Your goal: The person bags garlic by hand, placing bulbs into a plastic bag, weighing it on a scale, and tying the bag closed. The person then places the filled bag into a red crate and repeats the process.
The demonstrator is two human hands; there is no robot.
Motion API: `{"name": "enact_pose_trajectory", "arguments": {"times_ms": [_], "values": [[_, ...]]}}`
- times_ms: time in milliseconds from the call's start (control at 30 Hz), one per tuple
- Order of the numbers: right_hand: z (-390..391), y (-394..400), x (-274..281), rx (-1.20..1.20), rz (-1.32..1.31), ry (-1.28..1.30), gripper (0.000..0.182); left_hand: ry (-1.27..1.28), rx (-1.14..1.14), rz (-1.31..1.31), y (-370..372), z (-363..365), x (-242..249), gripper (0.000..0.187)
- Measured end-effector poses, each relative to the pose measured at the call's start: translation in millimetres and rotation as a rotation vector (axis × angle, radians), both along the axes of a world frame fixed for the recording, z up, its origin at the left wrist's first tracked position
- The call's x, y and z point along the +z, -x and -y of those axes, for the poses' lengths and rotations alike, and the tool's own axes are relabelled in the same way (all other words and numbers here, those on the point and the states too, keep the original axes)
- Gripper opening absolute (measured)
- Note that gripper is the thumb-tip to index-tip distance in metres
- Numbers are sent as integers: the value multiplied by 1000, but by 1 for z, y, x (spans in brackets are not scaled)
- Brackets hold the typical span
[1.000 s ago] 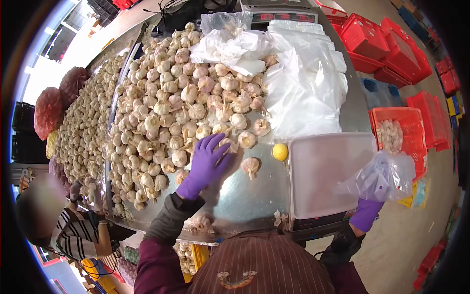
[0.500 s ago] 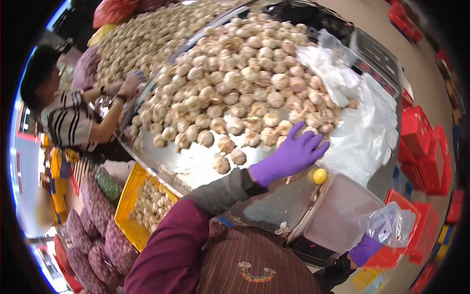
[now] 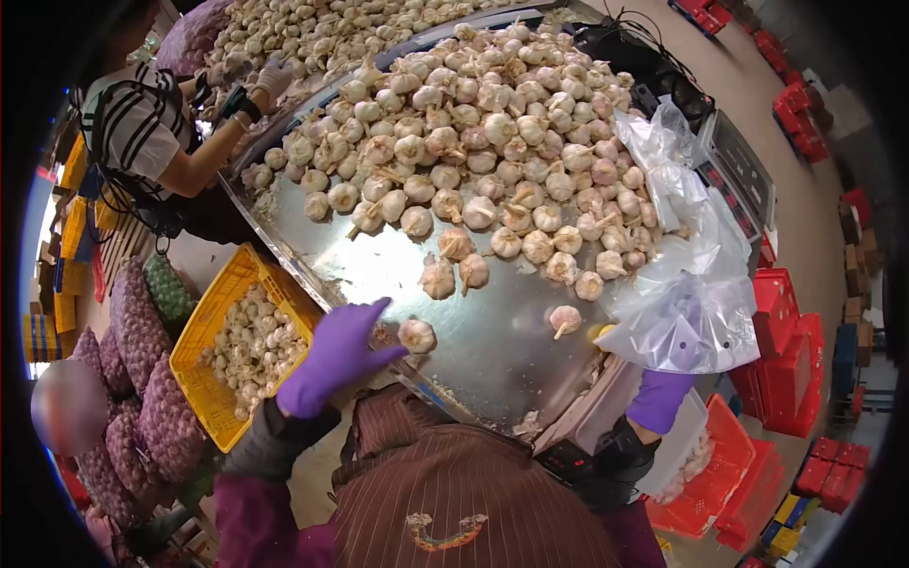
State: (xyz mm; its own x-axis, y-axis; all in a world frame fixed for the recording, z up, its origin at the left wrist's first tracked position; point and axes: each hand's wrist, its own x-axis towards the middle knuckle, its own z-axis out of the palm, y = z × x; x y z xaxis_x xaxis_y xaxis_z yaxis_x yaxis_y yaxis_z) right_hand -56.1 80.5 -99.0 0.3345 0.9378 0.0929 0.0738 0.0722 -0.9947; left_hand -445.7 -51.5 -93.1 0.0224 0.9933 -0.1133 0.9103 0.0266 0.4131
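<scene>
My left hand (image 3: 343, 358), in a purple glove, is over the table's near left edge beside a yellow crate (image 3: 192, 348). Its thumb and forefinger are spread, and a single garlic bulb (image 3: 417, 336) lies just past them. My right hand (image 3: 660, 402), gloved likewise, holds a clear plastic bag (image 3: 677, 327) at the table's right side; the bag covers its fingers. A big heap of garlic bulbs (image 3: 502, 123) covers the far part of the metal table (image 3: 492, 331). Another bulb (image 3: 565, 320) sits apart on the bare metal, nearer the bag.
Loose garlic fills the crate bottom. A co-worker (image 3: 142, 133) stands at the far left by a second garlic heap. A scale (image 3: 739, 180) stands at the right, above red crates (image 3: 786, 350). Purple net sacks (image 3: 142, 322) lie at the left.
My left hand has moved from the right of the heap to the near left edge by the yellow crate. My right hand has raised the plastic bag forward to the table's side.
</scene>
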Motion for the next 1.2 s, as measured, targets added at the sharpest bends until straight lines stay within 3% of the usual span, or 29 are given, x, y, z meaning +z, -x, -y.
{"name": "enact_pose_trajectory", "arguments": {"times_ms": [33, 67, 133, 167, 233, 300, 333, 433, 467, 567, 633, 667, 700, 767, 833, 900, 967, 1033, 1067, 1100, 1167, 1200], "values": [[1, 3, 1, 3, -20, -1, 27, 157, -149, -45, -16, -14, -17, 33], [5, 4, 4, 8, -37, 1, 26, 139, -158, -38, -19, -25, -29, 33], [12, 3, 9, 2, -61, 14, 25, 285, -479, 195, -28, -52, -58, 27], [17, 0, 12, -5, -58, 24, 25, 14, -336, 126, -34, -62, -85, 18], [29, -3, 18, -15, -19, 62, 24, -117, -211, -284, -58, -110, -39, 24], [46, 2, 17, 3, 151, 115, 24, -326, -167, -20, -84, -132, -17, 41], [52, 9, 16, 20, 302, 127, 23, -251, -186, 306, -105, -136, -6, 58], [62, 38, 4, -9, 710, 133, 22, 257, -220, 1188, -177, -133, 5, 97], [62, 47, 2, -48, 773, 152, 22, 436, -295, 1216, -191, -132, 7, 106], [56, 54, 6, -172, 766, 290, 18, 352, -71, 1304, -224, -126, -12, 55], [54, 45, 10, -75, 686, 363, 15, 526, 238, 1567, -226, -135, -17, 23], [54, 36, 0, -37, 370, 355, 12, 509, 318, 1539, -225, -136, -17, 19], [51, 32, 4, -52, 364, 350, 12, 522, 289, 1655, -220, -140, -18, 18], [49, 24, 16, -5, -610, 427, 22, 541, 301, 1768, -213, -145, -19, 15], [53, 12, 12, 82, -652, 342, 26, 488, 304, 1825, -212, -149, -14, 13], [51, 11, 11, 31, -910, 234, 39, 383, 239, 1895, -205, -153, -10, 12], [51, 10, 13, 10, -1041, 178, 47, 280, 196, 1770, -201, -157, -4, 11], [54, 6, 21, -154, -764, 68, 47, 193, 119, 1603, -197, -157, 7, 9], [57, 3, 29, -314, -302, 62, 48, 113, 44, 1442, -195, -157, 10, 7], [58, 4, 41, -312, -309, 64, 48, 113, 47, 1434, -196, -157, 10, 7], [56, 4, 65, 3, 243, -154, 51, 3, -96, 1214, -203, -159, 13, 6], [51, 19, 74, 11, 255, -84, 51, -97, -167, 1204, -210, -160, 16, 7]]}}
